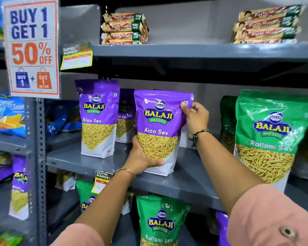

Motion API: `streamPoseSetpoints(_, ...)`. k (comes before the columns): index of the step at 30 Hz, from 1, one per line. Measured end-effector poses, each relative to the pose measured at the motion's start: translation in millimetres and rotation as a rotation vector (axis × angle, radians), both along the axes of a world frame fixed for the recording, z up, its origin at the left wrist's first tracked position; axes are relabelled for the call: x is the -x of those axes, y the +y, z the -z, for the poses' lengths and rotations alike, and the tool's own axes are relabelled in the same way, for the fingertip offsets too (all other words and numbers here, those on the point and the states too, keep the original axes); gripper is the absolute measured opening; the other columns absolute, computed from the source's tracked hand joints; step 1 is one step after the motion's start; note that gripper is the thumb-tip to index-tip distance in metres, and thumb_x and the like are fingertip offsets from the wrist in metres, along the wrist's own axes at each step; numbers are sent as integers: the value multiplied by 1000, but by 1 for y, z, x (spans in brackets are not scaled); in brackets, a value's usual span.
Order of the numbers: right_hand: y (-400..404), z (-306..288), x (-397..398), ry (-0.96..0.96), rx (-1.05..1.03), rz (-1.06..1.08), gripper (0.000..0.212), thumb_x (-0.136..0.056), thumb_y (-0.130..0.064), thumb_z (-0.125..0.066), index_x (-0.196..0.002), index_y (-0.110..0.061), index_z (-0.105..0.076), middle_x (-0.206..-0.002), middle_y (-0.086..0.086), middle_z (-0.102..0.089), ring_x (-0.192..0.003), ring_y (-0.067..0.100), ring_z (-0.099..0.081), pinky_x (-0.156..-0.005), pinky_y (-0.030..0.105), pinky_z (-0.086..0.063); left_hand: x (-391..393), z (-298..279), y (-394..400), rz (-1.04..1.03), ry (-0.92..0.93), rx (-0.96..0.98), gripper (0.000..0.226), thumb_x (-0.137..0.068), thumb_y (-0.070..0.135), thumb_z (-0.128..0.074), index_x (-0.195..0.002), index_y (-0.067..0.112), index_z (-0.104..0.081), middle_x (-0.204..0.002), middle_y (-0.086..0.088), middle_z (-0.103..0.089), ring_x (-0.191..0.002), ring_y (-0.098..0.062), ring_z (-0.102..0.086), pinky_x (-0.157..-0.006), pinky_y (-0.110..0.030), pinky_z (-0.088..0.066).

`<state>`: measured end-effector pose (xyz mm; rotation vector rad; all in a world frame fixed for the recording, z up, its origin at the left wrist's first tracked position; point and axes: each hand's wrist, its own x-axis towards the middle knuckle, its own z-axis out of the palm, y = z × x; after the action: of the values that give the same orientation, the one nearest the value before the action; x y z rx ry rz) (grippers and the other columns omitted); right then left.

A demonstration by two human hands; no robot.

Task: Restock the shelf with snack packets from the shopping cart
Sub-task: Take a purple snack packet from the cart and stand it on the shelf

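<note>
Grey metal shelf (100,162) holding stand-up snack pouches printed "BALAJI WAFERS". The purple "Aloo Sev" pouch (160,128) stands upright near the shelf's front edge, gripped by both hands. The left hand (142,157) closes around its lower left corner, thumb across the front over the clear window and fingers hidden behind. The right hand (196,118) pinches the upper right edge, thumb on the front near the small green mark. A second "Aloo Sev" pouch (98,118) stands just to the left, with a third (125,116) behind, between the two. To the right, well apart across a bare stretch of shelf, stands a green "Ratlami Sev" pouch (272,137); another green "Ratlami Sev" pouch (160,222) sits on the level below. Stacked "Parle-G" packs (124,29) lie on the level above. A hanging sign (31,47) reads "BUY 1 GET 1 50% OFF"; a shelf-edge tag (76,56) reads "SUPER MARKET".
</note>
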<state>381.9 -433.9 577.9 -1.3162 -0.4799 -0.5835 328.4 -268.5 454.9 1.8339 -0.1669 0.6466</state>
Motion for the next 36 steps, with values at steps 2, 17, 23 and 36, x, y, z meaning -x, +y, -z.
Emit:
streamPoseSetpoints(2, 1, 13, -2, 46, -15, -51, 23, -81, -17, -72, -66, -20, -55, -60, -7, -66, -56, 4, -58, -57, 23, -45, -5, 1, -1, -3, -1, 10, 110, -46, 21, -93, -127, 19, -18, -128, 3, -49, -118, -14, -49, -96, -22, -35)
streamPoseSetpoints(17, -4, 125, -13, 334, 468, -269, 81, -56, 0, -85, -126, -12, -46, -123, 7, -61, -118, 29, -57, -103, 48, -47, -29, 4, 28, 94, 171, -91, 112, -51, 13, -90, -137, 12, -18, -131, 1, -47, -123, -16, -44, -97, -25, -33)
streamPoseSetpoints(23, 8, 129, -20, 345, 515, -193, 96, -44, -19, -86, -130, -19, -42, -128, 4, -60, -117, 26, -57, -105, 49, -45, -34, 8, 37, 67, 188, -114, 101, -50, 19, -89, -132, 19, -31, -133, -1, -53, -124, -20, -48, -103, -31, -37)
streamPoseSetpoints(36, -48, 104, 44, -80, 457, 293, 65, -82, -9, -68, -140, -13, -40, -141, 9, -51, -130, 20, -48, -112, 35, -36, 1, -21, -64, -257, -349, 89, 105, -69, 44, -76, -147, 14, -13, -156, -7, -25, -141, -13, -26, -114, -24, -20)
